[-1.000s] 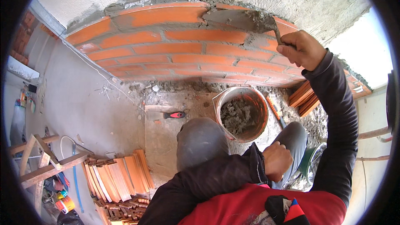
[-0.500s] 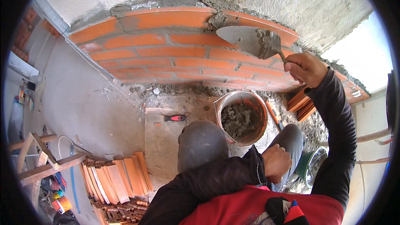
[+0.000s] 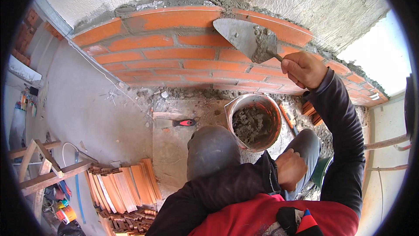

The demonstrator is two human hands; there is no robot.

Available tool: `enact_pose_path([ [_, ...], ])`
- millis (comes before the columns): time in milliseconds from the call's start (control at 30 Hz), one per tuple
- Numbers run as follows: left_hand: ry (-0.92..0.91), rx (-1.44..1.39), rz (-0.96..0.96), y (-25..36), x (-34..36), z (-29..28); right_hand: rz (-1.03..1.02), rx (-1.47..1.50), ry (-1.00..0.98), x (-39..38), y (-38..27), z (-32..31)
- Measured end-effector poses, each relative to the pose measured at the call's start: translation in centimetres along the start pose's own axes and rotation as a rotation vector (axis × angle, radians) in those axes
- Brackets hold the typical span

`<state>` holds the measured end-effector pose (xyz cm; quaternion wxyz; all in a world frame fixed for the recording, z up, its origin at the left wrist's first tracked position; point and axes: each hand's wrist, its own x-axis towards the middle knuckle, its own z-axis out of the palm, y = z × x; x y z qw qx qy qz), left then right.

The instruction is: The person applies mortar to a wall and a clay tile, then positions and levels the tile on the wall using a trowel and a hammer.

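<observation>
My right hand (image 3: 305,69) is closed round the handle of a pointed masonry trowel (image 3: 246,37). Grey mortar clings to the heel of its blade. The blade's tip is at the vertical joint between two bricks in the top course of an orange brick wall (image 3: 179,55). My left hand (image 3: 291,169) rests curled on my right knee, its arm across my lap, and no object shows in it. Between my knees and the wall stands a bucket (image 3: 274,135) part filled with wet mortar (image 3: 251,124).
A red-and-black handled scraper (image 3: 183,123) lies left of the bucket, an orange-and-black tool (image 3: 288,118) right of it. Stacked bricks (image 3: 126,186) and a wooden frame (image 3: 54,177) stand at lower left. A string (image 3: 262,17) runs along the wall's top; a green bucket (image 3: 322,169) is partly hidden.
My right hand has moved left with the trowel, bringing the blade's tip to the joint in the top course. Mortar bulging there before is now mostly gone or covered. My left hand stays put.
</observation>
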<state>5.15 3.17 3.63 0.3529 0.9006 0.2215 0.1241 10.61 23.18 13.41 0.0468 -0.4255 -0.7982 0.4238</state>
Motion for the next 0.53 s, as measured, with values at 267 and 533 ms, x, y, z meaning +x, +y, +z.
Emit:
enact_pose_path([
  [267, 0.008, -0.021, -0.008, -0.1, 0.1, 0.5, -0.144, -0.376, 0.209, 1.0, 2.7, 2.2],
  [533, 0.006, 0.018, -0.031, 0.0, 0.0, 0.4, -0.246, -0.534, 0.371, 0.8, 7.3, 3.0],
])
